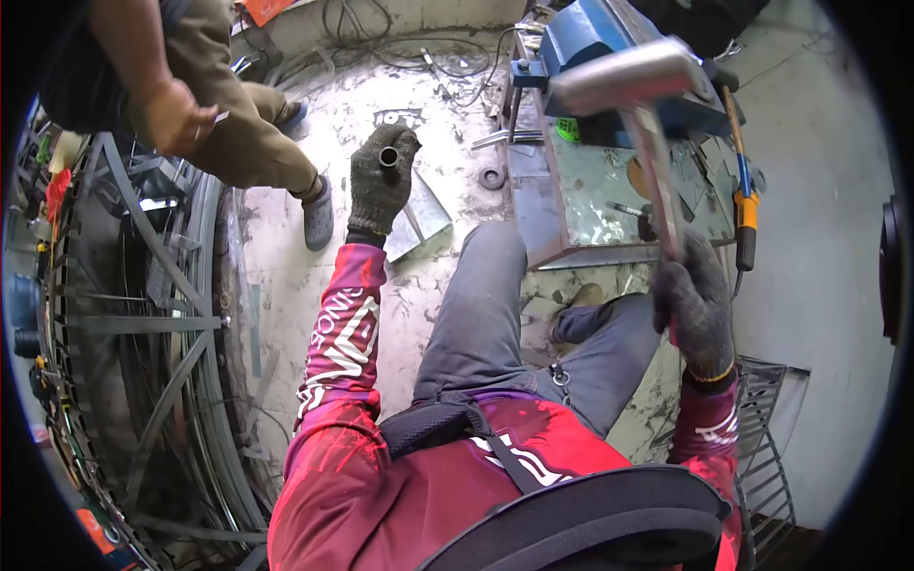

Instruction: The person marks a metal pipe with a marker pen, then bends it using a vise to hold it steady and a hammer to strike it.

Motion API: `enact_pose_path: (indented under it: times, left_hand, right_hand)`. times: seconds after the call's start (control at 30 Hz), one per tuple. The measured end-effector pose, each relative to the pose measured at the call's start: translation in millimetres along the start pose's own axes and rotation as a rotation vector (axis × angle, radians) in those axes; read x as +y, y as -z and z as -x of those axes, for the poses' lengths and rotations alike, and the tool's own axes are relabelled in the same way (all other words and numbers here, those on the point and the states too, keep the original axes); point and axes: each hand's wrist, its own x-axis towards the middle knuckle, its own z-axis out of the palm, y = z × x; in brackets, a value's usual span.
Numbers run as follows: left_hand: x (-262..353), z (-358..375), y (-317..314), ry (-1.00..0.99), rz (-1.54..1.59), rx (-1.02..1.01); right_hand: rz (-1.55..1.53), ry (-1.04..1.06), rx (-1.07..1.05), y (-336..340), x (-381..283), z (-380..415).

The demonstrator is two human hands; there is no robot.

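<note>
My left hand (pixel 383 186), in a dark knitted glove, is closed around a small metal tube (pixel 388 157), whose round open end faces up. My right hand (pixel 695 309), also gloved, grips the handle of a hammer (pixel 652 162). The hammer's metal head is raised over the blue vise (pixel 581 38) and looks blurred. Beneath my left hand a flat metal plate (pixel 419 221) lies on the floor.
A metal worktable (pixel 595 190) stands front right, with an orange and black power tool (pixel 747 224) at its right edge. At the upper left stands another person (pixel 228 114). Long metal strips (pixel 162 324) lie at the left. A metal ring (pixel 491 178) and cables are on the floor.
</note>
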Motion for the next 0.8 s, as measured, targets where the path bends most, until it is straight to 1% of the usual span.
enact_pose_path:
  times: [0.07, 0.1, 0.17, 0.2, 0.23, 0.27, 0.3, 0.33, 0.37, 0.4, 0.43, 0.53, 0.57, 0.67, 0.7, 0.73, 0.77, 0.8]
  left_hand:
    - [0.9, 0.4, 0.6, 0.027, -0.027, -0.016]
    - [-1.6, 0.1, 1.0, 0.03, -0.026, -0.012]
    - [-14.3, 3.4, 1.7, -0.066, -0.256, 0.002]
    - [-35.7, 8.7, -1.8, -0.203, -0.394, 0.032]
    - [-57.7, 14.3, -5.5, -0.336, -0.536, 0.083]
    - [-72.0, 19.2, -6.7, -0.387, -0.601, 0.061]
    - [-73.2, 20.9, -5.6, -0.421, -0.636, 0.045]
    - [-73.6, 19.6, -5.3, -0.421, -0.633, 0.039]
    - [-74.1, 18.4, -3.8, -0.403, -0.602, 0.02]
    - [-56.8, 14.3, -2.6, -0.39, -0.528, 0.052]
    - [-38.5, 10.0, -1.3, -0.381, -0.454, 0.085]
    - [-25.9, 10.2, 1.6, -0.317, -0.333, 0.074]
    - [-30.8, 17.1, 2.1, -0.221, -0.479, 0.0]
    - [-40.6, 19.2, -3.9, -0.169, -0.63, 0.026]
    - [-21.3, 9.7, 0.4, -0.169, -0.47, 0.026]
    - [-7.0, 4.1, 1.8, -0.166, -0.309, 0.025]
    - [-1.8, 2.5, 0.0, -0.117, -0.202, 0.049]
    - [-1.0, 3.6, 2.0, -0.117, -0.204, 0.05]
  right_hand:
    - [0.051, 0.062, -0.107, -28.5, -22.1, -12.8]
    - [0.06, 0.061, -0.193, -38.6, -30.7, -17.0]
    - [0.068, 0.211, -0.349, -57.3, -29.6, -27.6]
    - [0.069, 0.209, -0.357, -62.3, -32.1, -31.5]
    - [0.149, 0.238, -0.398, -66.0, -35.0, -33.6]
    - [0.182, 0.221, -0.424, -68.6, -39.4, -36.7]
    - [0.215, 0.205, -0.45, -71.2, -43.8, -40.0]
    - [0.248, 0.189, -0.476, -73.8, -48.2, -43.3]
    - [0.286, 0.354, -0.446, -75.9, -47.7, -47.5]
    - [0.323, 0.514, -0.416, -78.2, -46.8, -49.3]
    - [0.215, 0.442, -0.42, -81.1, -46.3, -50.3]
    - [0.298, 0.446, -0.435, -80.9, -55.0, -56.6]
    - [0.295, 0.324, -0.46, -81.0, -55.0, -55.6]
    - [0.254, 0.288, -0.455, -81.9, -58.1, -53.5]
    - [0.237, 0.272, -0.458, -82.5, -58.7, -53.9]
    - [0.23, 0.324, -0.437, -82.0, -59.7, -55.7]
    - [0.222, 0.38, -0.415, -82.2, -60.8, -57.7]
    - [0.221, 0.382, -0.416, -83.2, -60.8, -59.3]
